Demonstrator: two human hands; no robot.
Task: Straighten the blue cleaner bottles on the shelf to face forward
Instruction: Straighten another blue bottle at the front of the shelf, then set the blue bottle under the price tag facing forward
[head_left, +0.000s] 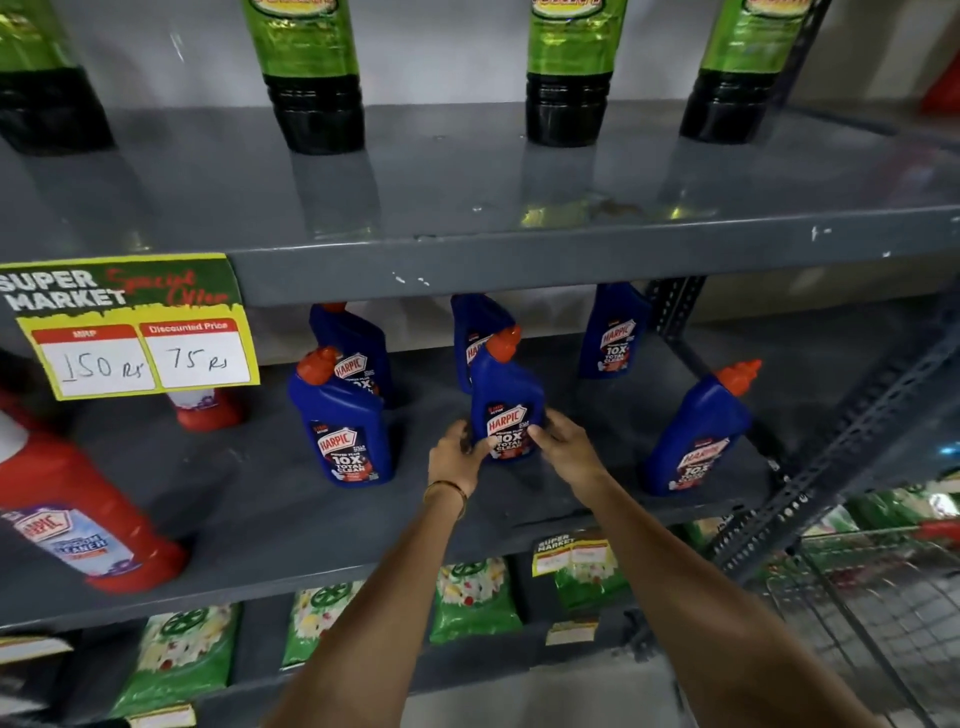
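Centre of frame, middle shelf (260, 499): left hand (457, 457) and right hand (563, 447) closed on the bottle (506, 410) low down, label forward. Rigid, smooth plastic; probably full, heavy. Hold the lower sides, not the cap (504, 345).

A grey metal shelving unit (519, 270) fills the view, its painted boards scuffed and chipped along the front edge. The top board is glossy enough to mirror what stands on it. Behind it runs a plain pale wall (441, 52), evenly lit with no hard shadows. On the right, a dark perforated upright (810, 483) and a slanted brace of the same slotted steel hold the boards. A yellow and green price sign (130, 325) hangs from the upper board's edge at the left; a smaller one (571, 553) hangs from the middle board. At lower right stands a wire basket (857, 597).
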